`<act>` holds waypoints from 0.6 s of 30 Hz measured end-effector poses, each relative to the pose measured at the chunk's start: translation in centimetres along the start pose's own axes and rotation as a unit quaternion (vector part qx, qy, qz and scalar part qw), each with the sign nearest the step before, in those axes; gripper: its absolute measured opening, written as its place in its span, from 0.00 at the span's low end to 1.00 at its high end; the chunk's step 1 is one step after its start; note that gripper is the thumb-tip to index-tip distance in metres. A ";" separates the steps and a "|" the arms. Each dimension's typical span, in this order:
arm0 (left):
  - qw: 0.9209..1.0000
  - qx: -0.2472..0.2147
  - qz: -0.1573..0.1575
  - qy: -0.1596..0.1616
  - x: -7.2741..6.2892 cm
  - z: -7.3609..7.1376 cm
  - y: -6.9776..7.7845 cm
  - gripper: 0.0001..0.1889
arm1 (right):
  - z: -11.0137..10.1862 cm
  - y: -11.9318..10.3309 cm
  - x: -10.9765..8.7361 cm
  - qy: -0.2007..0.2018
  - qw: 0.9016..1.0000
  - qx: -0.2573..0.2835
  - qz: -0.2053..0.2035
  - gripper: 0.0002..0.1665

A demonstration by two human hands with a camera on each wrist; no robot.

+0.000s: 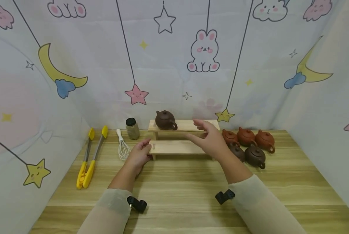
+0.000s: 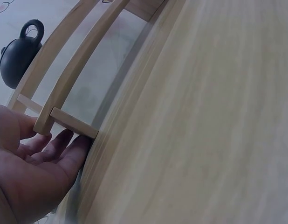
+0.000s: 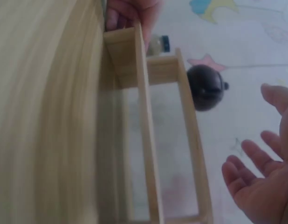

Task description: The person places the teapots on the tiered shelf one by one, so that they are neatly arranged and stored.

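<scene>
A stepped wooden stand (image 1: 177, 148) with two tiers stands on the table. On the left part of its upper tier sits a dark brown teapot (image 1: 164, 120), handle toward the right front. My left hand (image 1: 138, 156) holds the left end of the lower tier, thumb above and fingers curled beneath; the left wrist view shows this hand (image 2: 39, 163) at the board's end. Over the right side of the stand hovers my right hand (image 1: 210, 138), holding nothing. In the right wrist view, the fingers of that hand (image 3: 270, 182) are spread, apart from the teapot (image 3: 205, 87).
Several teapots, reddish-brown (image 1: 265, 140) and dark brown (image 1: 255, 156), cluster right of the stand. To the left are a black-lidded jar (image 1: 132, 129), a whisk (image 1: 123, 146) and yellow-handled tongs (image 1: 88, 162). Patterned cloth (image 1: 174, 78) hangs behind the table.
</scene>
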State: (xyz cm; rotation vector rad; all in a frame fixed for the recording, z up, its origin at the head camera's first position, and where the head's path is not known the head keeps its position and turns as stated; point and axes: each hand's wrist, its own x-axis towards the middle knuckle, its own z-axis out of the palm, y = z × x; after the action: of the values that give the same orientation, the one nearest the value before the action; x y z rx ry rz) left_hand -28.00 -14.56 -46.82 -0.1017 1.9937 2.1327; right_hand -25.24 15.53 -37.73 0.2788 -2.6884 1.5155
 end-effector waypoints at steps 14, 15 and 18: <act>1.000 0.010 0.002 0.004 0.1 -0.1 0.1 0.28 | -7.5 6.6 -5.8 0.072 0.996 -0.039 0.038 0.48; 1.000 0.010 0.002 0.005 0.1 0.0 0.1 0.27 | -8.0 7.0 -6.0 0.077 0.995 -0.041 0.040 0.48; 1.000 0.007 0.000 0.004 0.2 -0.1 0.0 0.27 | -9.4 8.1 -6.6 0.088 0.994 -0.045 0.045 0.48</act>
State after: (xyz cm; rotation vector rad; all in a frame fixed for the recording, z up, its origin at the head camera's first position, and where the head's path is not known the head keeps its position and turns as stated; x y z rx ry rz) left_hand -28.16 -14.59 -46.86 -0.1067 2.0127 2.1214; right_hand -20.63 28.53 -40.55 0.0182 -2.6511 1.3633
